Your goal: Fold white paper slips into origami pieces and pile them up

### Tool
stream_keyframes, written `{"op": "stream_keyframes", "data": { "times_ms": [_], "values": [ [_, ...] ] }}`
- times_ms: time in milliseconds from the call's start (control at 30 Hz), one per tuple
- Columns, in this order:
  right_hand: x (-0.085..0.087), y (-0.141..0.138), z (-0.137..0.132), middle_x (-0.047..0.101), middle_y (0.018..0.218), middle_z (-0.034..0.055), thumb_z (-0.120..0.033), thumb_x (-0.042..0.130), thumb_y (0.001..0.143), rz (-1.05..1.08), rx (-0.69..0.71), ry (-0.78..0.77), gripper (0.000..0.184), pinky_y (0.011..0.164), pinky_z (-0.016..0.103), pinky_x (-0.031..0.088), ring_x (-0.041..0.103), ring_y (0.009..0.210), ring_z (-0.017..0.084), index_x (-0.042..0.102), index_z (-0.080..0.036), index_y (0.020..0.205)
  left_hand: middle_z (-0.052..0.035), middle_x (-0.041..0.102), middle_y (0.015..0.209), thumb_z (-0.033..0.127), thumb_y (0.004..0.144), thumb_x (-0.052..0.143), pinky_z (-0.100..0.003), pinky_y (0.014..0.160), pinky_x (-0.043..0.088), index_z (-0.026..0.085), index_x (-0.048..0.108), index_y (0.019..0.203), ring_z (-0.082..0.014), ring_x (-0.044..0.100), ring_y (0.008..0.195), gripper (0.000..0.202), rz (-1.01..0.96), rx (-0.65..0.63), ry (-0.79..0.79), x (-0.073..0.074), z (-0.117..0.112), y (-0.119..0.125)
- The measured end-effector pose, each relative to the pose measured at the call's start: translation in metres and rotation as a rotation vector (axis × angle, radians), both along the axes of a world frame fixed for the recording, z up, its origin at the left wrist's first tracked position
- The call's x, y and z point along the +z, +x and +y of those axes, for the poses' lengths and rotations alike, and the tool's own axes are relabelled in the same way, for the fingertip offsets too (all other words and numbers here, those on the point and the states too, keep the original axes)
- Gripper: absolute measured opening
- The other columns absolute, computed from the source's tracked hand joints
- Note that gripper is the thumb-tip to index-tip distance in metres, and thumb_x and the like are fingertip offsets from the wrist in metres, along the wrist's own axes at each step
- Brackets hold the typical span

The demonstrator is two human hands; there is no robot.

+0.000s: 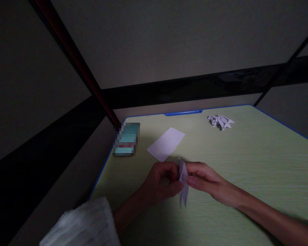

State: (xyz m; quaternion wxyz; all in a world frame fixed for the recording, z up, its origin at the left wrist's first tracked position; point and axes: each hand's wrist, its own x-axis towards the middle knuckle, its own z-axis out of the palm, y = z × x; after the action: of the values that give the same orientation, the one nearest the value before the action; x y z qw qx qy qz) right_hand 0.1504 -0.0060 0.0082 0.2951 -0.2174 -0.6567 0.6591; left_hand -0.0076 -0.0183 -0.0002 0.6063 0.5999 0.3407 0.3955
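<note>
Folded paper (pixel 184 192) clamped btwn L hand (pixel 162 180) & R hand (pixel 207 181); plain paper sheet (pixel 166 144) just past L, folded-paper pile (pixel 221 122) farther, beyond R.

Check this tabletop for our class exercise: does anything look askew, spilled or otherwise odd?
I see no spill. The white sheet lies askew to the edges of the table, and the phone-shaped object at left looks odd, blurred into coarse blocks.

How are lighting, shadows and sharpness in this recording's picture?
Head view: dim, with the left wall very dark; head view: shadow along the right forearm; head view: coarse pixels mask a phone-like object, while the folded paper has discernible edges.
</note>
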Motion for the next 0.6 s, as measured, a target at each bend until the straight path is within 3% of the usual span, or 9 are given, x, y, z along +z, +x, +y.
{"op": "stream_keyframes", "data": {
  "times_ms": [100, 200, 367, 467, 600],
  "values": [
    [0.001, 0.001, 0.0, 0.046, 0.064, 0.0001, -0.026, 0.041, 0.079, -0.077, -0.056, 0.088, 0.018, 0.055, 0.023, 0.036, 0.044, 0.061, 0.011, 0.051, -0.014, 0.071, 0.0021, 0.042, 0.049, 0.046, 0.059, 0.057, -0.021, 0.046, 0.029, 0.017, 0.037, 0.052, -0.009, 0.039, 0.046, 0.036, 0.011, -0.002, -0.052, 0.003, 0.0, 0.001],
    [0.003, 0.001, 0.001, 0.043, 0.06, -0.0005, -0.019, 0.039, 0.076, -0.194, -0.151, 0.293, 0.015, 0.051, 0.023, 0.033, 0.04, 0.057, 0.011, 0.048, -0.015, 0.065, 0.0032, 0.041, 0.048, 0.04, 0.061, 0.054, -0.02, 0.043, 0.026, 0.016, 0.041, 0.053, -0.0081, 0.037, 0.044, 0.028, 0.022, 0.055, -0.063, 0.004, 0.0, 0.002],
    [0.003, 0.002, 0.004, 0.047, 0.062, 0.0001, -0.012, 0.045, 0.068, -0.336, -0.44, 0.566, 0.006, 0.053, 0.025, 0.033, 0.043, 0.057, 0.013, 0.048, -0.016, 0.065, 0.0027, 0.039, 0.054, 0.023, 0.063, 0.048, -0.02, 0.048, 0.028, 0.015, 0.044, 0.053, -0.0092, 0.037, 0.051, 0.013, 0.063, 0.215, 0.078, 0.006, 0.004, 0.0],
    [0.001, 0.003, 0.007, 0.05, 0.063, -0.0001, -0.013, 0.048, 0.07, -0.311, -0.625, 0.532, 0.004, 0.055, 0.025, 0.036, 0.046, 0.059, 0.013, 0.049, -0.017, 0.068, -0.0007, 0.043, 0.069, 0.016, 0.06, 0.047, -0.021, 0.055, 0.032, 0.014, 0.046, 0.052, -0.0127, 0.042, 0.066, 0.009, 0.064, 0.293, 0.159, 0.008, 0.008, -0.001],
    [-0.002, 0.004, 0.012, 0.052, 0.068, -0.0011, -0.014, 0.053, 0.069, -0.078, -0.806, 0.418, 0.013, 0.06, 0.025, 0.039, 0.049, 0.064, 0.012, 0.048, -0.019, 0.08, -0.003, 0.046, 0.084, 0.009, 0.058, 0.045, -0.022, 0.065, 0.034, 0.014, 0.048, 0.053, -0.016, 0.044, 0.081, 0.008, 0.037, 0.31, 0.144, 0.009, 0.01, -0.002]
  ]
}}
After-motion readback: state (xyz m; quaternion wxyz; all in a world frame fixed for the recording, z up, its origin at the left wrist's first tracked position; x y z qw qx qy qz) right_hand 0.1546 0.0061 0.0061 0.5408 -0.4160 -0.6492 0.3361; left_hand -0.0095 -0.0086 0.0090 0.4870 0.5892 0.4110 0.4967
